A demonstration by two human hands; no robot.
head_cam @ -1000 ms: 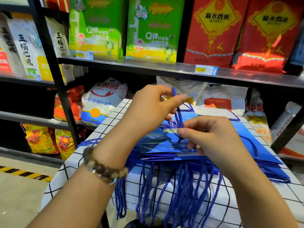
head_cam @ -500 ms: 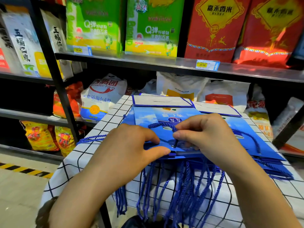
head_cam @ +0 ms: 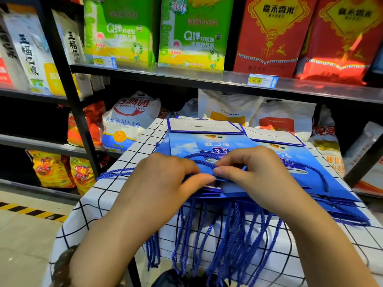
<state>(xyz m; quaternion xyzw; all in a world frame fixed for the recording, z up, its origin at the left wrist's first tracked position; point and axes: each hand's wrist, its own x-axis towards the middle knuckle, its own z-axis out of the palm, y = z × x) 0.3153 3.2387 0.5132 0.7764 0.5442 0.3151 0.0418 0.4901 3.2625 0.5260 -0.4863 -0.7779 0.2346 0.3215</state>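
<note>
A stack of flat blue paper gift bags [head_cam: 207,145] lies on a table covered with a white black-checked cloth [head_cam: 132,154]. Several blue rope handles [head_cam: 226,241] hang over the table's front edge. A blue cord [head_cam: 202,161] loops across the top bag. My right hand [head_cam: 255,177] pinches this cord between thumb and forefinger near the bag's front edge. My left hand [head_cam: 163,183] sits close beside it, its thumb tip at the same spot on the bag's edge; its fingers are curled, and their grip on the cord is hidden.
Black metal shelves [head_cam: 186,77] directly behind the table hold green and red rice bags above and white flour sacks [head_cam: 128,121] below. A yellow price tag [head_cam: 262,80] is on the shelf edge. Tiled floor with a yellow-black stripe [head_cam: 31,212] lies to the left.
My left hand came down from holding the cord raised above the bag to the bag's front edge beside my right hand. The cord now lies flat across the bag.
</note>
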